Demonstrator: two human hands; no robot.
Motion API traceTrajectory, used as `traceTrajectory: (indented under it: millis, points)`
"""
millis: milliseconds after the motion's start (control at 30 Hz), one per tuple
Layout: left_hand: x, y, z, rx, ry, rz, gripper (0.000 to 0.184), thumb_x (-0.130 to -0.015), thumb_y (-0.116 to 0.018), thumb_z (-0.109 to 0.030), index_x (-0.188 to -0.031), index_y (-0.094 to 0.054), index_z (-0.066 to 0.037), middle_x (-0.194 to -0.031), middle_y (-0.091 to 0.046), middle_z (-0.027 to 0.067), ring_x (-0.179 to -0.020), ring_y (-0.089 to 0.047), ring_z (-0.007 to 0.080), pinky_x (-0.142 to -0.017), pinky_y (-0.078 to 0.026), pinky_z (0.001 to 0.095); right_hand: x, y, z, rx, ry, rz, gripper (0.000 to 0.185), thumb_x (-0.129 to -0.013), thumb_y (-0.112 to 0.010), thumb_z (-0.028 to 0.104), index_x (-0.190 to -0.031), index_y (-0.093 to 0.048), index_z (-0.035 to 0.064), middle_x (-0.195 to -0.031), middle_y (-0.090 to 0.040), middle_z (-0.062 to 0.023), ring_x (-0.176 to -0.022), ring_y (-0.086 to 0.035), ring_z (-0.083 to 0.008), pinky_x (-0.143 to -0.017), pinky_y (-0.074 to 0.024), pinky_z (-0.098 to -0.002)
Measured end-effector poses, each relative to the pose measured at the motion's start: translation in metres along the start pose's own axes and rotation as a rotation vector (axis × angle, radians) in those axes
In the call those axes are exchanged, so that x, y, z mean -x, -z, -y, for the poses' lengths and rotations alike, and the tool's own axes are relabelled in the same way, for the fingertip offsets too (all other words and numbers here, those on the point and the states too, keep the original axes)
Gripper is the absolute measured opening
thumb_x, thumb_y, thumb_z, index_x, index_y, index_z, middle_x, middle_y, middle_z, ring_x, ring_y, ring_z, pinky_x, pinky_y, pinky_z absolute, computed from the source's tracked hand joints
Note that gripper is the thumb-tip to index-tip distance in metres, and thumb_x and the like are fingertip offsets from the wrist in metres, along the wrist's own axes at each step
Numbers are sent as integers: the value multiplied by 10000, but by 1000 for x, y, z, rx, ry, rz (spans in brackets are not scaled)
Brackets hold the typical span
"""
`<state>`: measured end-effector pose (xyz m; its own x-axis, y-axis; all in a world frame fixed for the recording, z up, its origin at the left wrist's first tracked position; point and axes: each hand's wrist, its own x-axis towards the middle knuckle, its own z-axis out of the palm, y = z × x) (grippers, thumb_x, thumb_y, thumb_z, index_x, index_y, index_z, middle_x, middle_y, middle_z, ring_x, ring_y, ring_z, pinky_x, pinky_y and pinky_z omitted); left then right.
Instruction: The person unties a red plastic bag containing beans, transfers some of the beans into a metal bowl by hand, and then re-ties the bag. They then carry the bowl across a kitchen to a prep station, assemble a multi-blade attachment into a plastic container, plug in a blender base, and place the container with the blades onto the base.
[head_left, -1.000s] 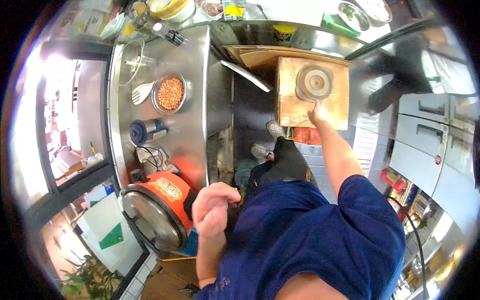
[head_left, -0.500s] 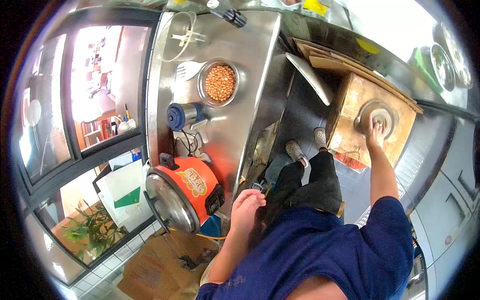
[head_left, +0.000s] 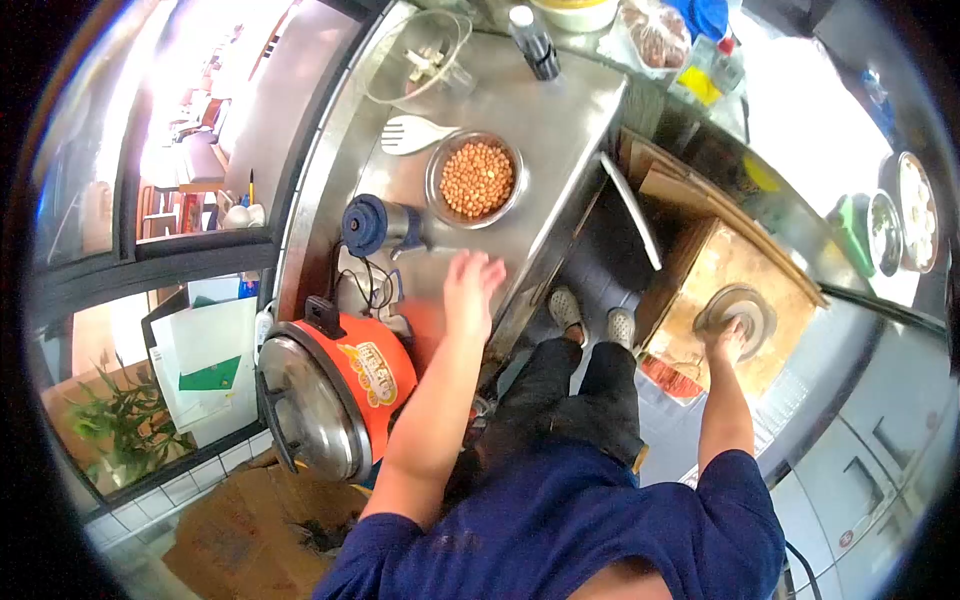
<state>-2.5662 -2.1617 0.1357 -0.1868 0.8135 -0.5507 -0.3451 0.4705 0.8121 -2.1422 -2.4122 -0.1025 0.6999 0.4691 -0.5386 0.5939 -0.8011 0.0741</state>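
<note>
My left hand [head_left: 472,290] hangs over the steel counter [head_left: 560,120], empty, with its fingers apart. Nearest to it is a metal bowl [head_left: 433,203] filled with shelled peanuts [head_left: 475,180]. Beside that bowl lie a white slotted spatula [head_left: 415,135] and a blue-and-steel motor unit [head_left: 380,225]. Off to the right, my right hand [head_left: 728,342] has its fingers curled at a round metal dish [head_left: 752,302], perhaps a lid or shallow bowl, on a cardboard box [head_left: 700,270]. Its fingertips are partly hidden.
An orange cooker [head_left: 370,365] with a steel lid stands at the counter's near end. A clear blender jug [head_left: 410,75] and a dark bottle [head_left: 535,45] are at the far end. Flattened cardboard [head_left: 250,530] lies at lower left; several metal bowls [head_left: 883,232] sit at right.
My left hand has moved forward from beside the cooker to over the counter, and its fingers have spread. My right hand stays at the metal dish, fingers more curled. The view has shifted.
</note>
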Motion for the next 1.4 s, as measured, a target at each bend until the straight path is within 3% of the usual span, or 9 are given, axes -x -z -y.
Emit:
traceTrajectory:
  millis: [267, 367, 467, 600, 833, 1033, 1133, 1300, 1400]
  points:
    - [-120, -6, 3, 305, 175, 13, 504, -933, -482, 0, -1419, -398, -103, -1380, -510, 152, -1185, -584, 326, -976, -546, 508, -13, -69, -46, -198, -78, 31, 939, -801, -732, 469, -1471, -350, -66, -1452, -468, -300, -1337, -479, -412, -1109, -396, -462]
    - [-96, -2, -7, 280, 164, -56, 546, -925, -463, 26, -1437, -384, -146, -1421, -499, 122, -1203, -583, 324, -976, -529, 547, -38, -128, -79, -189, 5, -26, 998, -812, -734, 448, -1545, -237, -12, -1561, -343, -242, -1465, -325, -330, -1198, -302, -414]
    - [-84, 17, -12, 247, 165, -73, 525, -918, -454, 31, -1402, -357, -147, -1372, -514, 145, -1152, -615, 318, -910, -575, 510, -8, -95, -48, -2, -26, -205, 774, -846, -699, 484, -1468, -450, 97, -1481, -472, -216, -1378, -431, -397, -1148, -355, -484]
    - [-75, 30, -14, 236, 142, -24, 498, -885, -468, 31, -1351, -394, -131, -1317, -534, 147, -1116, -624, 311, -858, -598, 468, 18, -43, 5, -294, -714, -410, 636, -927, -612, 430, -1413, -504, 35, -1511, -433, -197, -1355, -459, -350, -1145, -378, -459]
    - [-52, -13, -99, 341, -95, 93, 618, -811, -481, 67, -1382, -386, -148, -1274, -554, 119, -1021, -651, 289, -748, -623, 445, -30, -135, -51, -1508, -908, -126, 629, -927, -640, 428, -1394, -512, 27, -1472, -464, -206, -1337, -464, -372, -1116, -394, -509]
    - [-106, -49, -250, -132, -586, 98, 602, -888, -452, 80, -1451, -337, -99, -1360, -517, 182, -1098, -655, 332, -714, -657, 444, -48, -213, -101, -2123, -721, 83, 579, -965, -610, 387, -1393, -499, 13, -1424, -506, -192, -1291, -492, -384, -1082, -418, -549]
    - [-136, -80, -296, -594, -724, 8, 614, -894, -464, 20, -1481, -325, -95, -1318, -546, 221, -1054, -678, 343, -730, -643, 415, -57, -240, -119, -2020, -528, 179, 567, -973, -570, 371, -1411, -481, 22, -1406, -527, -188, -1278, -506, -383, -1085, -417, -546]
    - [-218, -98, -309, -1522, -1151, -441, 740, -876, -502, -29, -1566, -260, -140, -1249, -549, 309, -1035, -648, 429, -878, -558, 450, -39, -206, -107, -2086, -791, 222, 558, -942, -550, 360, -1375, -510, 11, -1364, -571, -155, -1217, -576, -361, -1021, -490, -525]
    - [-210, -118, -298, -1613, -1195, -372, 771, -874, -533, -34, -1578, -255, -184, -1233, -536, 308, -1046, -627, 455, -939, -502, 480, -16, -162, -91, -2096, -807, 294, 554, -939, -545, 362, -1387, -504, 39, -1379, -567, -145, -1216, -579, -362, -1016, -493, -525]
